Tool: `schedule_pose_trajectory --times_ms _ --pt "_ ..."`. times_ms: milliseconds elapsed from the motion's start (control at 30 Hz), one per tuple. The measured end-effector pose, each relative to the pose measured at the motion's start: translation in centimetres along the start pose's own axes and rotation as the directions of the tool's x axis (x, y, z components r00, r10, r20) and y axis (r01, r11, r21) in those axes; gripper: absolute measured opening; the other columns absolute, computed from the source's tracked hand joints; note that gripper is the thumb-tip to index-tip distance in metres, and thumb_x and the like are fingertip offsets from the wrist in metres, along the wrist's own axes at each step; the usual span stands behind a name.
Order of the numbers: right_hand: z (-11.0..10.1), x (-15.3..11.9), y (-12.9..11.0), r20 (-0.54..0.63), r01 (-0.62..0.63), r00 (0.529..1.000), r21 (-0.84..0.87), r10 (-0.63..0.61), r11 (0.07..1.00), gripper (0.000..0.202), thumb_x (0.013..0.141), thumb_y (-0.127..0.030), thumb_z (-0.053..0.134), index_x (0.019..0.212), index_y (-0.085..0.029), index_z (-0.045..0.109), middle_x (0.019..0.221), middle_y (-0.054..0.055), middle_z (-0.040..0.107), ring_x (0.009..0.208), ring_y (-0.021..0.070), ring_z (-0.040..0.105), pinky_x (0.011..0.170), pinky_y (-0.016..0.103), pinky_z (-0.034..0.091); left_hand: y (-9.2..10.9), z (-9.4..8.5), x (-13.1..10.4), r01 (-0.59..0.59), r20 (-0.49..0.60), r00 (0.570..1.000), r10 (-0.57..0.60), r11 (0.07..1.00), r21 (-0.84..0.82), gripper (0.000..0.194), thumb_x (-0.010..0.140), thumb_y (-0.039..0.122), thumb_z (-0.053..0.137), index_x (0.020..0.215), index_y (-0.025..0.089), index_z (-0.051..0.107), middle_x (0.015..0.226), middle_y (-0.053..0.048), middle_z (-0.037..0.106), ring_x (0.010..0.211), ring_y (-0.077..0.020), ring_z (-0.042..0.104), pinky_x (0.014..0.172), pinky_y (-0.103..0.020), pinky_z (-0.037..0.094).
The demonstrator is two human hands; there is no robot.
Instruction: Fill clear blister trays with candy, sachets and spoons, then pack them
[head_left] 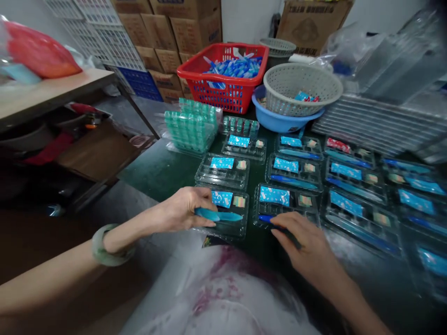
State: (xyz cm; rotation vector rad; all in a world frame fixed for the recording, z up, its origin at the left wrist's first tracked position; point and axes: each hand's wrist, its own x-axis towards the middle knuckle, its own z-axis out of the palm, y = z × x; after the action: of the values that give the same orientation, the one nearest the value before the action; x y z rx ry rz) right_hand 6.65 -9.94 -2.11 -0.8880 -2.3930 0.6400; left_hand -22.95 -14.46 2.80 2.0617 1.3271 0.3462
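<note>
L hand (190, 208): clamps light-blue slim piece (228, 217) btwn thumb & fingers, over front tray (240, 229); long axis approx. horiz., L–R, tapered tip to R. R hand (303, 239): bends fingers over 1 dark-blue slim piece (265, 218) at adj. tray (258, 209); visible end to L, rest hidden; clamped or merely touched, can't tell.

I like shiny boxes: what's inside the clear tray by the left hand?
Inside the clear tray sit a blue patterned packet and a small striped piece. The left hand and its light-blue stick cover part, so whatever's beneath can't be seen.
</note>
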Motion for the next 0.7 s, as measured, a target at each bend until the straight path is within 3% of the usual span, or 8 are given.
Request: schedule_pose_trajectory --times_ms 100,267,467,567,700 --pt "0.8 0.3 -0.7 0.053 0.008 0.999 0.036 -0.01 0.999 0.016 0.085 -0.016 0.049 0.097 -0.021 0.057 0.093 0.003 0.061 0.086 0.0153 0.056 0.075 0.03 0.045 -0.6 1.5 -0.5 -0.02 0.014 1.0 0.018 0.987 0.157 0.013 0.077 0.028 0.062 0.084 0.019 0.069 0.081 -0.003 0.054 0.071 -0.0135 0.053 0.062 -0.023 0.039" --pt "1.2 0.0 -0.7 0.084 -0.013 0.996 0.043 0.009 0.999 0.016 0.085 -0.016 0.048 0.098 -0.021 0.057 0.092 0.003 0.061 0.083 0.0151 0.057 0.073 0.03 0.045 -0.5 2.4 -0.5 -0.069 0.002 0.997 0.071 0.971 0.23 0.022 0.082 0.035 0.054 0.091 0.019 0.067 0.082 -0.005 0.052 0.072 -0.0145 0.05 0.062 -0.024 0.038" --pt "1.7 -0.1 -0.2 0.091 -0.032 0.995 0.047 0.028 0.998 0.015 0.086 -0.017 0.047 0.096 -0.022 0.057 0.091 0.002 0.061 0.082 0.015 0.057 0.073 0.029 0.045 -0.7 2.4 -0.9 -0.113 -0.04 0.992 0.122 0.977 0.18 0.029 0.08 0.042 0.057 0.095 0.018 0.065 0.087 -0.006 0.054 0.077 -0.0158 0.051 0.067 -0.026 0.04" --pt "2.1 0.2 -0.1 0.103 -0.031 0.994 0.059 0.025 0.998 0.014 0.086 -0.017 0.047 0.095 -0.022 0.057 0.089 0.003 0.06 0.081 0.0151 0.056 0.072 0.029 0.045 -0.8 1.8 -0.4 -0.065 -0.146 0.986 0.085 0.988 0.139 0.028 0.082 0.037 0.056 0.101 0.018 0.062 0.087 -0.005 0.055 0.078 -0.0152 0.053 0.069 -0.026 0.043" --pt "2.3 0.6 -0.2 0.134 -0.047 0.99 0.071 0.038 0.996 0.015 0.087 -0.018 0.045 0.095 -0.022 0.057 0.087 0.003 0.06 0.079 0.0157 0.056 0.071 0.03 0.045 -1.4 0.3 2.4 0.078 -0.317 0.948 0.038 0.936 0.343 0.031 0.081 0.018 0.051 0.112 0.014 0.056 0.092 -0.009 0.056 0.089 -0.0215 0.053 0.076 -0.033 0.045"
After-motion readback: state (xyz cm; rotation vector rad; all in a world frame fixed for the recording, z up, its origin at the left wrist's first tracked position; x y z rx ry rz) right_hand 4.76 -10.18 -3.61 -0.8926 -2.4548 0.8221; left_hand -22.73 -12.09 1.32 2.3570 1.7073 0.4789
